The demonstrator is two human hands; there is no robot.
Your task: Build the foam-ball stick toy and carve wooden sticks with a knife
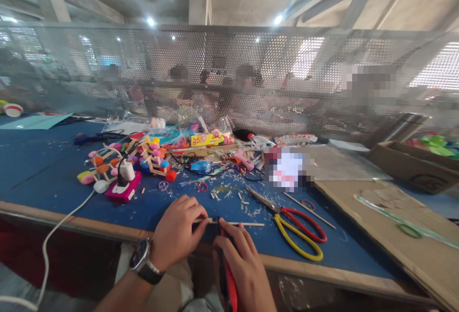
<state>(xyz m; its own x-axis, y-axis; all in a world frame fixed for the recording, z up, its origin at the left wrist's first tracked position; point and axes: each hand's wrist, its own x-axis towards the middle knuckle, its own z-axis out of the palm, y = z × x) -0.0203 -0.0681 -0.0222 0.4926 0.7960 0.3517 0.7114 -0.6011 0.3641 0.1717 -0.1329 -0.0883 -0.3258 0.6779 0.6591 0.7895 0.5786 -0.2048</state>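
My left hand [181, 235], with a watch [140, 254] on its wrist, pinches a thin pale wooden stick [253, 224] at the table's front edge. The stick lies roughly level and reaches out to the right, past my other hand. My right hand [245, 264] is closed around a red-and-black handled cutter [229, 285]; its dark front end crosses the stick beside my left fingertips. The cutter's exact kind is partly hidden by the fingers. Scissors [276, 209] with one red and one yellow handle lie open to the right. Pale shavings and short stick pieces [242, 199] are scattered just beyond my hands.
A pink power block [124, 188] with a plugged-in white charger stands left, its white cable [53, 230] hanging over the edge. Behind are colourful pompom-and-stick pieces [154, 159] and plastic packets. Cardboard [380, 226] and a carton [405, 163] lie right. A perforated screen [215, 63] closes the back.
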